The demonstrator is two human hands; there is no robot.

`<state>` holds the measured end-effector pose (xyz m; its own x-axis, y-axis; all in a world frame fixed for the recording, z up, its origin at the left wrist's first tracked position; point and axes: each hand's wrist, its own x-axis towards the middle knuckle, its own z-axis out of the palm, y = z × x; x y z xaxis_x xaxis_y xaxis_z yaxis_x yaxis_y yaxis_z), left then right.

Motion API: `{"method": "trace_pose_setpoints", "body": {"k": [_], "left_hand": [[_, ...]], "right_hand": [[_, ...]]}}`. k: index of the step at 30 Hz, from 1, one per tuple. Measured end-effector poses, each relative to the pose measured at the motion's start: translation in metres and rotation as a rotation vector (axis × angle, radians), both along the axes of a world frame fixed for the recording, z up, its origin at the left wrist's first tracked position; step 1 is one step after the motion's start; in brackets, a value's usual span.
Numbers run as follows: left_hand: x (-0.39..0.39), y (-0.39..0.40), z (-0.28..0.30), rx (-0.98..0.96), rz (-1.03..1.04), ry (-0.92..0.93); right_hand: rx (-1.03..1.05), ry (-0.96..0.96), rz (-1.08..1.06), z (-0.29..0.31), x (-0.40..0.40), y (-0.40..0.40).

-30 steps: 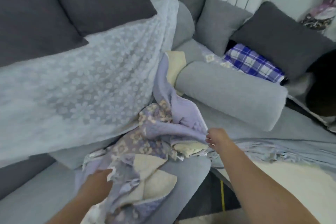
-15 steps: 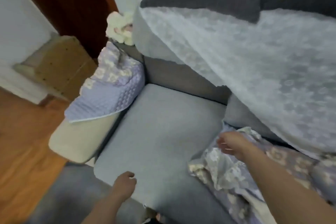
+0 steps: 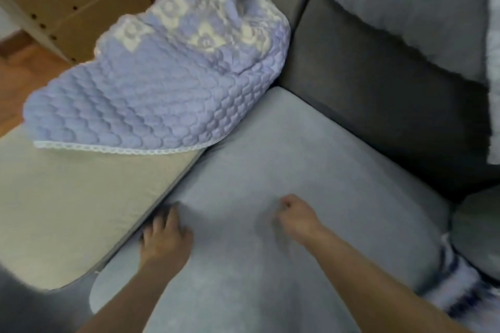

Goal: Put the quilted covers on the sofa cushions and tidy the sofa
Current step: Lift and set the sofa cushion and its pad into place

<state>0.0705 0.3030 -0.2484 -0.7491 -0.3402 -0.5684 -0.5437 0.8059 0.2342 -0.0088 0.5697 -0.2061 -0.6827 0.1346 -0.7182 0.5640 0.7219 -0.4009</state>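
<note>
Both hands are settling on the bare seat cushion (image 3: pixel 284 159), probably getting it ready for a cover.

The left hand (image 3: pixel 163 235) is pressing its spread fingers into the gap beside the armrest (image 3: pixel 67 211); the right hand (image 3: pixel 293 215) is curling loosely, holding nothing. The quilted cover (image 3: pixel 162 84) is lying draped over the armrest. Half a second earlier the right hand was gripping patterned fabric; now it is resting empty on the cushion.

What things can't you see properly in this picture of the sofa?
- Left hand, head view: its fingertips reach into the gap beside the grey seat cushion, so what they touch is hidden.
- Right hand: blurred, fingers curled; whether it pinches the cushion fabric is unclear.
- Quilted cover: its top is cut off by the picture's edge.
- Striped cloth: smeared and cut off at the lower right corner.
</note>
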Motion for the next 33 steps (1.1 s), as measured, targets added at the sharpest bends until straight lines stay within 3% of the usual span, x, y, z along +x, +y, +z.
{"method": "trace_pose_setpoints", "body": {"k": [3,7,10,15,19,23,25,27,28,30,33], "left_hand": [[-0.037,0.009,-0.028,0.004,0.044,0.065],[-0.042,0.011,-0.049,-0.131,0.016,0.110],[-0.040,0.011,-0.061,-0.138,0.045,0.106],[-0.036,0.009,-0.071,-0.127,0.060,0.142],[-0.035,0.005,-0.072,-0.127,0.070,0.160],[-0.035,0.014,-0.071,-0.206,0.040,0.237],[-0.038,0.021,-0.070,-0.229,0.030,0.249],[-0.039,0.023,-0.070,-0.214,0.019,0.220],[-0.039,0.021,-0.070,-0.196,0.029,0.197],[-0.041,0.016,-0.069,-0.103,0.062,0.129],[-0.047,0.008,-0.066,0.013,0.114,0.059]], "right_hand": [[0.074,0.175,0.046,-0.045,-0.046,-0.022],[0.084,0.376,-0.013,-0.063,-0.129,-0.059],[0.095,0.272,-0.057,-0.070,-0.178,-0.096],[0.343,0.232,0.153,-0.090,-0.174,-0.142],[0.281,0.218,0.179,-0.085,-0.175,-0.152],[0.100,0.133,0.021,-0.075,-0.175,-0.132],[-0.111,0.101,-0.342,-0.071,-0.173,-0.118],[-0.509,0.007,-0.821,-0.069,-0.171,-0.112],[-0.667,-0.019,-0.958,-0.073,-0.171,-0.113],[-0.874,-0.025,-1.085,-0.081,-0.181,-0.122],[-1.082,-0.001,-1.096,-0.094,-0.198,-0.138]]}}
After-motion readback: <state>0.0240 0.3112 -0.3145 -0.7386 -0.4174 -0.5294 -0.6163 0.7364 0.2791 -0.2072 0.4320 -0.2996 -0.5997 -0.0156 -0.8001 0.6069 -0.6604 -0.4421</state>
